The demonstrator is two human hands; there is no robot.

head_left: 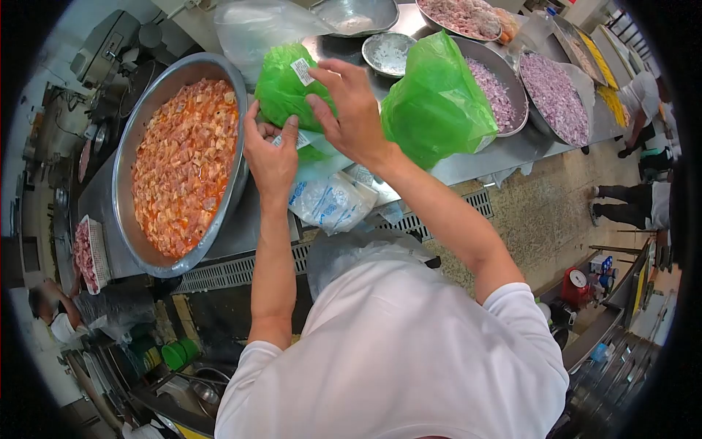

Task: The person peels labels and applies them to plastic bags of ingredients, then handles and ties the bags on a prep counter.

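A bright green plastic bag [281, 88] with a white printed label [301, 72] lies on the metal counter. My left hand [272, 162] grips its near left edge, thumb and fingers closed about the plastic; a second white label [290, 140] shows by the thumb. Over the bag's right side is my right hand [352, 110], fingers apart, fingertips close to the upper label. Whether they touch it I cannot tell. Another green bag [439, 102] stands puffed up to the right, and a white-and-blue plastic package [333, 201] sits at the counter's near edge.
Left of my hands is a large metal basin [238, 157] of cubed meat in red marinade. Bowls of chopped purple onion [553, 95] and ground meat [461, 18] line the counter. A small bowl [387, 53] holds something white. People [635, 205] stand at right.
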